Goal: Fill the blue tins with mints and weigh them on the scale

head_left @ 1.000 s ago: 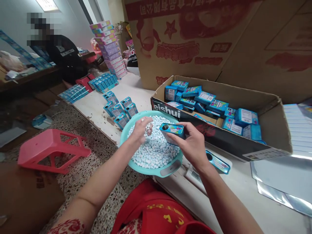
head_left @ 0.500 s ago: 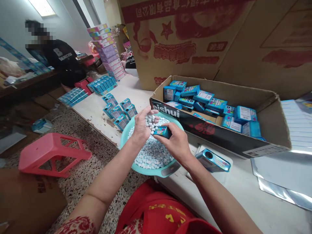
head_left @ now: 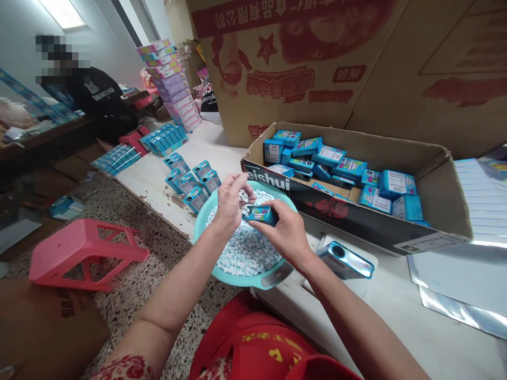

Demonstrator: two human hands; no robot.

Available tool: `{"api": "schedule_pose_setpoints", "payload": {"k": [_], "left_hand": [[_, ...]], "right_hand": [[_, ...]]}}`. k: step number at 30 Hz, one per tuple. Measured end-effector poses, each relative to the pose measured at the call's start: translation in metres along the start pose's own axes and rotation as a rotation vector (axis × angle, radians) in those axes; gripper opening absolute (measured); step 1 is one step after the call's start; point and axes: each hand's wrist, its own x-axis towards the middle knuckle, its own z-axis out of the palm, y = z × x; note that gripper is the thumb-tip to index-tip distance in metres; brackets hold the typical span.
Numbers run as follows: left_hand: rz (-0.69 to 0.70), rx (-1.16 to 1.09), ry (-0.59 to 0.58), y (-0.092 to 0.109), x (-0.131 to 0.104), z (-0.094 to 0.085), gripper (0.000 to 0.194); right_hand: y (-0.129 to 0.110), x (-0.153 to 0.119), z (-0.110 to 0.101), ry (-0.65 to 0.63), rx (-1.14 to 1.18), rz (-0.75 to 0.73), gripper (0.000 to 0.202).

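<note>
Over a turquoise basin (head_left: 233, 281) full of small pale candies (head_left: 251, 253), my left hand (head_left: 232, 203) is cupped around several candies, its fingers curled. My right hand (head_left: 285, 228) grips a small blue candy tin (head_left: 259, 214) lying on its side, its end turned toward my left palm. A few candies sit where palm and tin meet. Beside the basin, a blue tin (head_left: 348, 259) with a dark round opening rests on a white scale-like plate (head_left: 364, 285). Several blue tins (head_left: 194, 182) stand in a group behind the basin on the left.
A long cardboard box (head_left: 396, 235) of jumbled blue tins stands behind the basin. Farther back rise a large carton (head_left: 293, 63) and a stack of pink and purple boxes (head_left: 174, 87). A red stool (head_left: 79, 248) is on the floor at left; a person (head_left: 95, 95) sits beyond.
The tin in my right hand has shifted slightly left, closer against my left palm. Fewer candies show in my left hand, whose fingers have curled in more. The camera view has shifted a little.
</note>
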Motion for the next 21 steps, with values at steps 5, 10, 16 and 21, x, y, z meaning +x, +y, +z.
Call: {"api": "schedule_pose_setpoints", "payload": {"k": [5, 10, 16, 21], "left_hand": [[-0.007, 0.041, -0.001, 0.001, -0.001, 0.001, 0.032], [0.005, 0.049, -0.024, 0.002, -0.007, 0.003, 0.033], [0.144, 0.081, -0.067, 0.006, -0.016, 0.008, 0.031], [0.199, 0.075, -0.003, 0.006, -0.017, 0.009, 0.031]], "right_hand": [[0.003, 0.0, -0.001, 0.009, 0.053, 0.037, 0.03], [0.005, -0.001, 0.002, 0.024, 0.121, 0.047, 0.03], [0.002, -0.005, 0.001, 0.036, 0.183, 0.039, 0.031], [0.001, -0.005, 0.003, 0.062, 0.212, 0.051, 0.032]]}}
